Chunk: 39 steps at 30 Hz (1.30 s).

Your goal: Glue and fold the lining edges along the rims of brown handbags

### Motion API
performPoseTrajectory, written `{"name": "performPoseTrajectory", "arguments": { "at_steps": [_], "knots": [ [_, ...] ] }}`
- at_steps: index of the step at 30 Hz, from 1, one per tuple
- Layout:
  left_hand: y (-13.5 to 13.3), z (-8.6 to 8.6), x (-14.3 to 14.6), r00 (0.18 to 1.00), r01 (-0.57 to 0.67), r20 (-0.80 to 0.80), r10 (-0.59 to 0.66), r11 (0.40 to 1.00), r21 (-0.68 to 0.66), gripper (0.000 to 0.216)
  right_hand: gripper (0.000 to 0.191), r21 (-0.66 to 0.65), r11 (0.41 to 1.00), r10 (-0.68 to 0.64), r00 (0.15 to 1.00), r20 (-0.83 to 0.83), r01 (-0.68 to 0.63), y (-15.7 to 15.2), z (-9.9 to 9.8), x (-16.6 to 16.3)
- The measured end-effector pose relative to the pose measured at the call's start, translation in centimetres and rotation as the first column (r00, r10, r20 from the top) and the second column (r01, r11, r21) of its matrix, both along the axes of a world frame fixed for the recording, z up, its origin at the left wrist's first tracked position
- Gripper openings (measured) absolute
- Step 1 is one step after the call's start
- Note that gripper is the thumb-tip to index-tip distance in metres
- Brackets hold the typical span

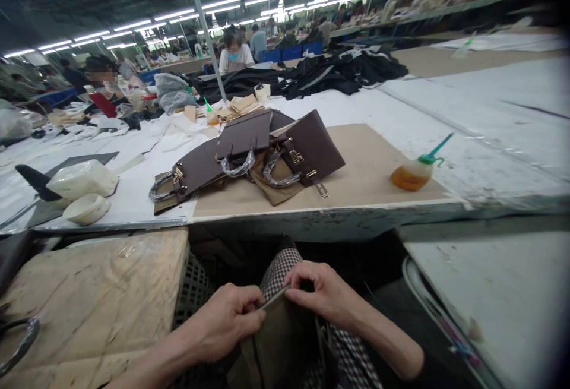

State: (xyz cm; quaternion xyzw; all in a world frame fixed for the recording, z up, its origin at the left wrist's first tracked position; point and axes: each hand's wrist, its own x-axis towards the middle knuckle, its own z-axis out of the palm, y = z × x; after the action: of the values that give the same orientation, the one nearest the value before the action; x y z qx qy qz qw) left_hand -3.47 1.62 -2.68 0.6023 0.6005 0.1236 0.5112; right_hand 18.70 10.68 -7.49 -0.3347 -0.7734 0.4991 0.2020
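Note:
On my lap lies an olive-brown fabric bag lining (280, 341), its top edge stretched between my hands. My left hand (234, 320) pinches the edge at its left end, fingers curled over it. Thumb and forefinger of my right hand (323, 294) grip the same edge farther right. Whatever is attached below the lining is dark and partly hidden by my right forearm. On the table ahead rest several dark brown handbag pieces (247, 133) with plastic-wrapped handles, gold-coloured hardware and olive lining showing.
A bottle of amber liquid with a green nozzle (412, 174) stands right on brown board (369, 145). To the left are a cut plastic container (84, 180) and a round tub (86, 208). A cardboard-covered surface (93, 294) flanks me. Dark cloth pieces (338, 71) and other people are farther back.

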Motion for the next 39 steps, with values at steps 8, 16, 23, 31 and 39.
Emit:
{"name": "performPoseTrajectory", "arguments": {
  "at_steps": [8,16,23,31,39],
  "knots": [
    [0.2,-0.6,0.1,0.996,0.059,-0.069,-0.056,0.998,0.039,0.023,0.016,0.031,0.998,0.046,0.999,-0.02,-0.045,0.3,-0.2,0.5],
    [0.2,-0.1,0.7,0.999,0.046,-0.011,-0.046,0.999,-0.008,0.022,0.016,0.092,0.996,-0.026,0.998,0.048,0.022,-0.2,-0.6,0.5],
    [2.6,-0.6,1.5,0.958,0.219,-0.206,-0.201,0.973,0.068,0.027,0.016,0.124,0.992,-0.048,0.997,0.066,0.039,-0.5,-0.5,0.4],
    [2.7,-1.6,2.4,0.929,0.273,-0.31,-0.203,0.94,0.202,0.035,0.014,0.107,0.993,-0.056,0.995,0.084,0.047,-1.0,-0.4,1.0],
    [-1.5,-0.5,-1.2,0.997,-0.073,0.003,0.073,0.996,-0.041,0.021,0.016,0.111,0.993,-0.056,0.995,0.083,0.047,-1.3,-0.2,1.4]
  ]
}}
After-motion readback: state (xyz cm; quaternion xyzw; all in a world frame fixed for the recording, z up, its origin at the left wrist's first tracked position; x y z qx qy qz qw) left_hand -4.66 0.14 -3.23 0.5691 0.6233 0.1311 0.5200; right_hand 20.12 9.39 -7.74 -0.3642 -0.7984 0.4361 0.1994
